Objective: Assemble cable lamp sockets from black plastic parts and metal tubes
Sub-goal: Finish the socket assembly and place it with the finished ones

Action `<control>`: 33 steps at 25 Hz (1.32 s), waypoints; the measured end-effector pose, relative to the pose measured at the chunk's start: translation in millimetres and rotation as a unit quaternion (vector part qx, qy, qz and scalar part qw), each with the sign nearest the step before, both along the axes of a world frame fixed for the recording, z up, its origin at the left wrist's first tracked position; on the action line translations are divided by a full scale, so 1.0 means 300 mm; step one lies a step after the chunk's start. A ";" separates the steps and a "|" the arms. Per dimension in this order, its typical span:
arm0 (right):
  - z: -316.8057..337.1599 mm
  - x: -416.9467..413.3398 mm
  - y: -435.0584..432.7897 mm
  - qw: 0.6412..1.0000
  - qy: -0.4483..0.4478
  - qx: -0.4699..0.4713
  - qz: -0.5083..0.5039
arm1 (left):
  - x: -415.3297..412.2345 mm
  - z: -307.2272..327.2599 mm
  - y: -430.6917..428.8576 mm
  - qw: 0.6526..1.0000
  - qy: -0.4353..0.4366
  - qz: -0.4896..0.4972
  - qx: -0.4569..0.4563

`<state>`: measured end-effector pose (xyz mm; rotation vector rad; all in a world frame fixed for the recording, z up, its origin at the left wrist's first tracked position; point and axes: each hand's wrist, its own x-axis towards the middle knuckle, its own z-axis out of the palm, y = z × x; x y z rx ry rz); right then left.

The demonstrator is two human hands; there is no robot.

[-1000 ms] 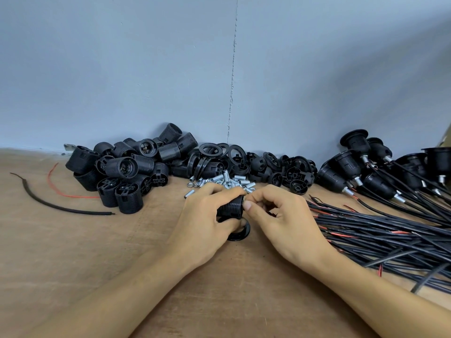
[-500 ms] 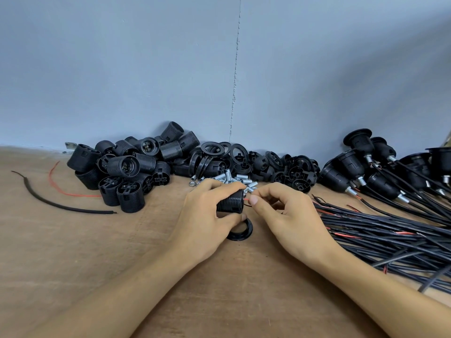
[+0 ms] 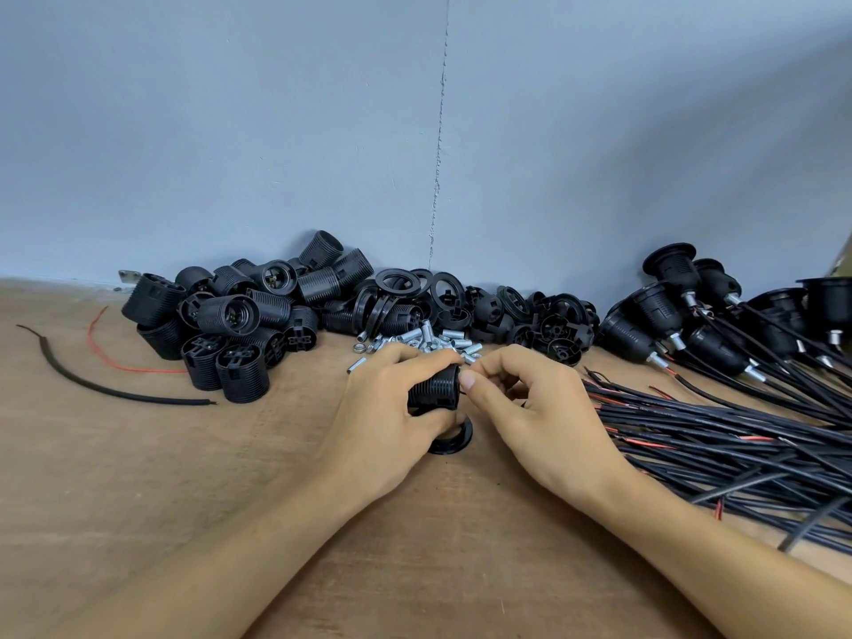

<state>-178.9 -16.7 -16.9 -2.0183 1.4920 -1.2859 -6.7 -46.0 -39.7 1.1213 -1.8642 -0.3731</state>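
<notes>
Gripping a threaded socket body (image 3: 433, 392) on its side just above the wooden table (image 3: 230, 523), the left hand (image 3: 382, 422) curls round it. The right hand (image 3: 539, 417) pinches the body's right end with thumb and bent fingers. A black ring (image 3: 456, 439) lies flat beneath. To the right sprawls a cable bundle (image 3: 737, 435). Just beyond the hands are small metal tubes (image 3: 428, 338), then heaps of black socket parts (image 3: 239, 325) and wired sockets (image 3: 668, 311) against the wall (image 3: 322, 131).
</notes>
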 end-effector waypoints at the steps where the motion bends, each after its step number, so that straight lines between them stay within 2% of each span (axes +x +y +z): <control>1: 0.001 0.001 -0.001 1.000 0.001 0.000 0.001 | 0.000 0.001 0.001 1.000 -0.003 -0.001 0.000; 19: 0.010 0.000 0.005 0.997 -0.020 0.052 0.048 | 0.009 0.013 0.022 0.999 -0.010 -0.034 0.002; 26: 0.011 0.004 0.007 0.998 -0.011 0.047 0.050 | 0.012 0.015 0.025 0.999 -0.015 -0.034 0.003; 33: 0.011 -0.007 -0.005 0.997 -0.063 0.036 0.028 | 0.002 0.017 0.013 1.000 0.015 0.004 0.005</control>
